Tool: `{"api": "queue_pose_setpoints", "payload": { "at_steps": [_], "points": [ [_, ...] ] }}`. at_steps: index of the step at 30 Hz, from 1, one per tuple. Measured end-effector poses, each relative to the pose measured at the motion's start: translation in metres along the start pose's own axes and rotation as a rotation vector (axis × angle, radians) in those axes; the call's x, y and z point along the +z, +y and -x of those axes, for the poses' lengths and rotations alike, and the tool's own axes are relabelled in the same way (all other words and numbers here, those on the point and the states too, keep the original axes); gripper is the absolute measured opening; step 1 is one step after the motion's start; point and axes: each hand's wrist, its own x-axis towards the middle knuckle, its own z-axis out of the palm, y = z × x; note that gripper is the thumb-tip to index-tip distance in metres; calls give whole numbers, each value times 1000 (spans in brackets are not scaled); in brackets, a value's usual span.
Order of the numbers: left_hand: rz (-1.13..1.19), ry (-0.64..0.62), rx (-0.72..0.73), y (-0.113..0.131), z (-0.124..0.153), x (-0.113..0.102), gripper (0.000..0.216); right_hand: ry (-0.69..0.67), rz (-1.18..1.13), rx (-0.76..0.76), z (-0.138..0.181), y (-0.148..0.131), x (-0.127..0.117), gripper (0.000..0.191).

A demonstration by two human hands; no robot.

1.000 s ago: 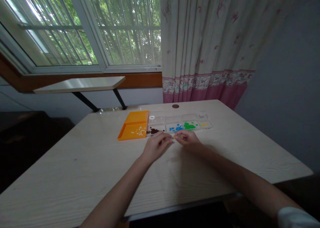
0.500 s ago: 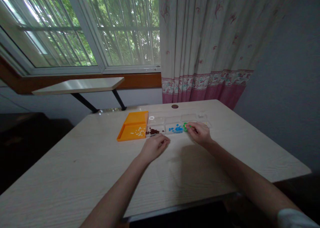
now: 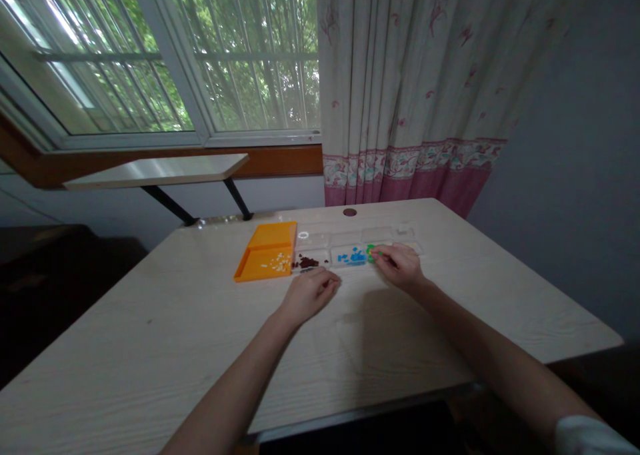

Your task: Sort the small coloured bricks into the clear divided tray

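Note:
A clear plastic sorting box (image 3: 350,238) with several compartments lies at the far middle of the table. It holds dark brown beads (image 3: 306,262), blue beads (image 3: 354,257) and green beads (image 3: 371,250). My right hand (image 3: 400,267) reaches over the green compartment with fingertips pinched together among the beads. My left hand (image 3: 309,294) rests curled on the table just in front of the brown compartment; whatever its fingers hold is hidden. An orange tray (image 3: 266,259) with small white beads sits to the left of the box.
The pale wooden table (image 3: 165,335) has a round hole (image 3: 350,212) near its far edge. Behind it are a window, a small shelf on black brackets (image 3: 155,170) and a pink-edged curtain (image 3: 410,95). A grey wall stands on the right.
One second ago both hands met, pinched together, in front of the box. My right hand then moved right and forward to the green beads. My left hand stayed put.

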Motion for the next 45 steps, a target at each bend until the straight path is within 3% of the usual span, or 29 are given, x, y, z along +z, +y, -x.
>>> {"api": "queue_pose_setpoints", "payload": {
  "at_steps": [5,9,16,20,24,32,39,42,45],
  "points": [
    [5,-2,-11,0,0,1,17,-20,18,-18,-4,0,-5,25],
    [0,-7,-10,-2,1,2,18,-191,100,-47,-12,16,-19,26],
    [-13,-33,-19,-2,1,1,19,-526,278,292,-14,80,-54,24],
    [-29,-29,-17,-3,0,1,19,-614,283,431,-3,111,-61,23],
    [-29,-31,-20,-4,0,2,19,-630,266,502,5,122,-59,25],
    [-20,-31,-29,-5,0,0,19,-555,251,481,-1,113,-55,27],
    [15,37,-116,-13,-3,-3,20,-582,155,382,-3,74,-26,25],
    [16,78,-217,-21,-9,-19,22,-608,124,320,-3,51,-15,25],
    [-57,76,-301,-35,-11,-50,26,-649,100,236,-4,31,-5,25]
  ]
}}
